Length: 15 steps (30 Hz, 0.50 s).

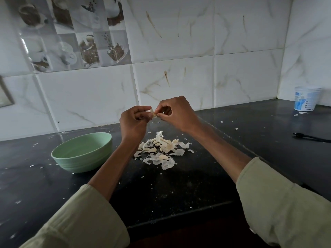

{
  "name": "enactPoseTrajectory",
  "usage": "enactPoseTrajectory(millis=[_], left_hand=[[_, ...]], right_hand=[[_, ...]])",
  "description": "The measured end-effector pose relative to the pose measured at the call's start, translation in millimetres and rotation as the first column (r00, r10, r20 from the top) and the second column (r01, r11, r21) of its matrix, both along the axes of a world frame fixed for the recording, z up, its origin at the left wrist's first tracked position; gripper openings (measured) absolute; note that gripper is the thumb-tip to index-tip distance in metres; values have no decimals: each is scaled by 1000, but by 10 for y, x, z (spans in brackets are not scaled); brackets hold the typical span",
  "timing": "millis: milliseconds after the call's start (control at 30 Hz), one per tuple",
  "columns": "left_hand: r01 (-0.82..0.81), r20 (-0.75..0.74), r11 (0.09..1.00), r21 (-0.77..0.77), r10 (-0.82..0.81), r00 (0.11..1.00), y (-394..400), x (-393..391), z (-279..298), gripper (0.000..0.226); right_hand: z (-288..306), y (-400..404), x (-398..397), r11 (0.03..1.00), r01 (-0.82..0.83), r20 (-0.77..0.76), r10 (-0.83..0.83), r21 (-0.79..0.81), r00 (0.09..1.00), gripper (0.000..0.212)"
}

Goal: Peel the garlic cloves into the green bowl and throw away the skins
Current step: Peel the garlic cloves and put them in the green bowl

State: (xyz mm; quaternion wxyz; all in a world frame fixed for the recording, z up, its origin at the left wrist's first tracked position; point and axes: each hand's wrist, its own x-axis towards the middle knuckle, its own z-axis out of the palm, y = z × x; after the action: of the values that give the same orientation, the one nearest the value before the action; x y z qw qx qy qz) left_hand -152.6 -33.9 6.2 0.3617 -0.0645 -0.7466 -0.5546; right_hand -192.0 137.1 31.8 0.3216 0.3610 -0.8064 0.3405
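Above the black counter, my left hand (pixel 134 120) and my right hand (pixel 174 113) meet fingertip to fingertip around one small garlic clove (pixel 152 112). Both hands pinch it, and most of the clove is hidden by the fingers. Below them on the counter lies a pile of white garlic skins and cloves (pixel 162 149). The green bowl (pixel 81 152) stands to the left of the pile, beside my left forearm. I see nothing in the part of its inside that shows.
A white plastic tub (pixel 306 101) stands in the far right corner against the tiled wall. A thin black object (pixel 310 137) lies on the counter at the right edge. Small skin flakes are scattered over the black counter (pixel 179 185), whose front edge runs below the pile.
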Motion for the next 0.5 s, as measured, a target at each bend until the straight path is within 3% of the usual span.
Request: enactPoseTrajectory(millis=[233,500], left_hand=[[1,13,999,-32,-1,1000,16,21,16,23],[104,48,993,52,-106,993,21,36,20,25]], right_hand=[[-10,-7,14,999,-9,31,11,-51,999,11],[-67,-22,29,988,-23,57,32,-155,998,7]])
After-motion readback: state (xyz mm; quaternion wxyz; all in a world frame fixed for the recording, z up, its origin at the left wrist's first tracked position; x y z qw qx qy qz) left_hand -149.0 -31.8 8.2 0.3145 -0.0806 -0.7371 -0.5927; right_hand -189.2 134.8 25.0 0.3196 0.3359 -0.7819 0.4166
